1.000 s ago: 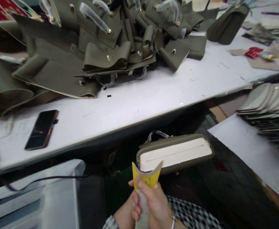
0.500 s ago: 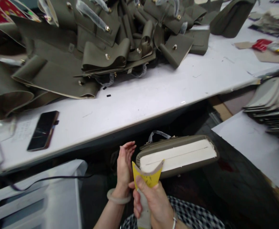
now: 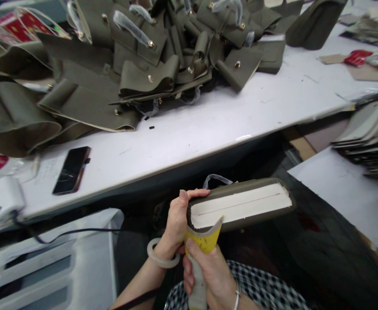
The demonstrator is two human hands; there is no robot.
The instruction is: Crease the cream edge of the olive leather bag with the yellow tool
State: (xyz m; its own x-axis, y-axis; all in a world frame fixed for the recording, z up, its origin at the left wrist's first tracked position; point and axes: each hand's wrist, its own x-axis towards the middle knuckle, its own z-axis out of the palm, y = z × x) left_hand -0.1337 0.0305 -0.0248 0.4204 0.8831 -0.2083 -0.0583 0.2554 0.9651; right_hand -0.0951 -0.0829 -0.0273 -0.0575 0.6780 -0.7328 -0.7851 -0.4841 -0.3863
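An olive-green bag (image 3: 256,220) lies on its side at my lap, its white bottom panel (image 3: 240,204) facing up with a line drawn along it. My left hand (image 3: 180,215) rests against the bag's left end, fingers stretched along its far edge and thumb raised. A clear-wrapped handle (image 3: 219,178) sticks out behind the bag. My right hand (image 3: 208,271) is wrapped round the grey handle of a scraper-like tool (image 3: 205,241). The tool's yellow, curved two-pointed head is at the panel's near left corner.
A white table (image 3: 189,142) crosses the view, bearing a heap of olive bags (image 3: 150,77) and a black phone (image 3: 72,170). A white plastic crate (image 3: 88,258) stands at lower left. Stacked panels (image 3: 370,146) lie on the right beside white paper (image 3: 347,189).
My left hand has moved up and right, from beside the bag onto its left end. My right hand still grips the tool. The view has shifted slightly to the left.
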